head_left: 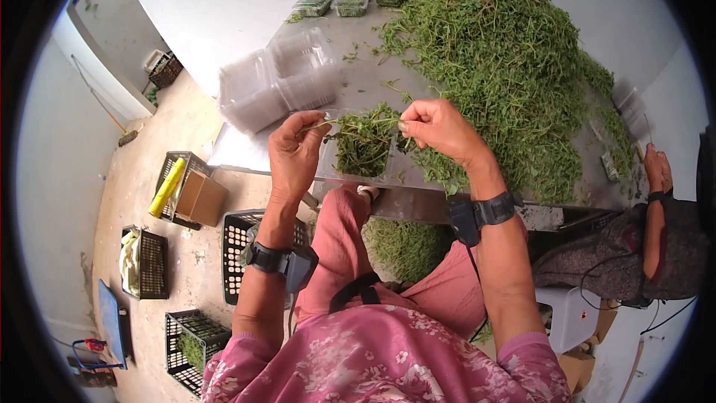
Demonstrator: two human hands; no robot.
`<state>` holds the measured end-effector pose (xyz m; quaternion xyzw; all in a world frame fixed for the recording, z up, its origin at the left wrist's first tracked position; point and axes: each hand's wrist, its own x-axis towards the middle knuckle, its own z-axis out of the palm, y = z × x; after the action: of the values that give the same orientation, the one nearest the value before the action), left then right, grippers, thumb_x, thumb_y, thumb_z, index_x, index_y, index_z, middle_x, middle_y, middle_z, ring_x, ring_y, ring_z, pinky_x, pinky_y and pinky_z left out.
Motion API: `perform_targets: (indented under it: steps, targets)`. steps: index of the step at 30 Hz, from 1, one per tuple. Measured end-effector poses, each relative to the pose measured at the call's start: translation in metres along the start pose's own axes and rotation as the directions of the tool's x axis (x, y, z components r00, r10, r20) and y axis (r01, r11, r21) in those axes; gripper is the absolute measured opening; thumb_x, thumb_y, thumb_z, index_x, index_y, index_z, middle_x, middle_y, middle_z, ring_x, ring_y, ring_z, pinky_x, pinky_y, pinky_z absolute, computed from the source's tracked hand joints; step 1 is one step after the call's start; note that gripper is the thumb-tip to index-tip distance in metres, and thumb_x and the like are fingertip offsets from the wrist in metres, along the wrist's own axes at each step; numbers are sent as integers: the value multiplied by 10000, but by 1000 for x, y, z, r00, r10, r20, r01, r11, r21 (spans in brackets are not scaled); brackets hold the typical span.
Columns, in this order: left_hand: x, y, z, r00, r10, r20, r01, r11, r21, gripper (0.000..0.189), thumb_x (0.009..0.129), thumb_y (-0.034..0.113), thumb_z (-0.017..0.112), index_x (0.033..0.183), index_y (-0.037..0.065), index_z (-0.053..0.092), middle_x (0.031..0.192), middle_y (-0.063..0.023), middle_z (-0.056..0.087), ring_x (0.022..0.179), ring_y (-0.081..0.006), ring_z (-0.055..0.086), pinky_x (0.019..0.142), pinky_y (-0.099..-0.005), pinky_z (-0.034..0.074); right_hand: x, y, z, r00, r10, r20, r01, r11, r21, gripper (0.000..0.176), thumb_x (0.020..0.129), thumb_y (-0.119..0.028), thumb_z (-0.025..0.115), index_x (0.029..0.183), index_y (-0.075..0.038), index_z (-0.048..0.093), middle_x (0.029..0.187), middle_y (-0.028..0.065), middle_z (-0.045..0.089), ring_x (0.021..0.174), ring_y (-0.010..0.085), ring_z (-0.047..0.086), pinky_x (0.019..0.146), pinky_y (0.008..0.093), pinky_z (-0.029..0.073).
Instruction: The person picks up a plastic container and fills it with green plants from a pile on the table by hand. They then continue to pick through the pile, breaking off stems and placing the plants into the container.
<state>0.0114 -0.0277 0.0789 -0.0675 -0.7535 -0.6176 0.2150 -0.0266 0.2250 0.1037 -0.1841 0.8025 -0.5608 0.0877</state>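
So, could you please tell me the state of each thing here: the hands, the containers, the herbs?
left hand: shut, pinching a herb sprig
right hand: shut, pinching the same sprig
clear tray: open, partly filled with herbs
empty clamshells: open, nested, empty
packed containers: filled; lids too small to tell
herb pile: loose, heaped on the table

Your herb sprig (365, 123): green, the same green as the heap (507, 67). The table (373, 89): dull grey metal. The trays (280, 82): clear, colourless. Your top (388, 358): pink with a white floral print; trousers (343, 231) plain pink. Your wrist straps (496, 209): black. The floor crates (154, 265): black lattice. Beside them, a yellow roll (168, 186) and a brown box (200, 198).
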Motion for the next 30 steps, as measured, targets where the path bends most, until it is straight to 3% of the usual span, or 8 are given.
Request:
perform_targets:
  steps: [5, 11, 13, 19, 20, 23, 24, 30]
  targets:
    - [0, 1, 6, 997, 11, -72, -15, 998, -57, 136, 899, 8, 625, 1024, -35, 660, 880, -41, 683, 848, -90, 635, 749, -237, 508, 2, 7, -4, 1000, 4, -16, -4, 1000, -17, 146, 876, -133, 650, 850, 11, 644, 715, -18, 604, 607, 60, 528, 543, 239, 444]
    - [-9, -28, 16, 946, 324, -11, -296, 875, 382, 156, 838, -29, 626, 981, 19, 666, 855, -118, 686, 791, -230, 674, 715, -324, 515, 2, 3, -6, 995, -28, -91, 38, 993, 113, 151, 885, -133, 644, 866, 18, 640, 721, -20, 603, 612, 49, 525, 550, 224, 438]
    - [-16, -19, 17, 927, 345, 144, -370, 786, 495, 186, 781, -14, 639, 958, 39, 661, 830, -118, 663, 794, -307, 619, 737, -380, 474, 6, 8, -5, 984, -80, -159, 97, 989, 108, 154, 888, -136, 645, 868, 17, 640, 716, -24, 601, 616, 45, 528, 555, 218, 437]
    - [-32, -18, 15, 893, 319, 317, -450, 656, 607, 269, 759, 25, 647, 1027, 53, 651, 865, -89, 650, 856, -286, 596, 822, -391, 432, 17, 13, 22, 921, -198, -335, 170, 979, -112, 149, 853, -151, 676, 877, -4, 661, 686, 48, 654, 616, 98, 578, 577, 290, 470]
    - [-34, -16, 15, 895, 303, 327, -445, 658, 607, 292, 755, 28, 648, 1046, 48, 645, 894, -95, 648, 880, -292, 591, 839, -395, 427, 17, 13, 29, 904, -220, -366, 170, 972, -164, 142, 836, -145, 678, 849, -5, 653, 723, 128, 674, 634, 207, 641, 608, 343, 494]
    - [-38, -11, 14, 898, 263, 353, -435, 660, 613, 358, 742, 36, 649, 1099, 35, 627, 972, -115, 643, 940, -309, 577, 882, -406, 413, 10, -1, 50, 897, -246, -367, 144, 948, -285, 127, 831, -121, 659, 796, -4, 622, 741, 163, 667, 679, 325, 651, 621, 395, 500]
    - [-38, -11, 14, 897, 255, 361, -434, 658, 615, 377, 739, 38, 650, 1115, 32, 620, 990, -122, 639, 953, -315, 572, 892, -408, 410, 14, 5, 57, 852, -386, -353, 243, 890, -386, 103, 823, -101, 642, 789, -18, 592, 784, 174, 652, 732, 396, 626, 637, 448, 501]
    - [-41, -14, 12, 903, 261, 342, -421, 702, 575, 414, 743, 28, 664, 1152, 21, 596, 1006, -145, 641, 962, -335, 571, 910, -414, 407, 8, 15, 73, 882, -440, -169, 277, 774, -570, 123, 830, -122, 650, 829, -27, 571, 810, 171, 623, 762, 392, 632, 660, 464, 517]
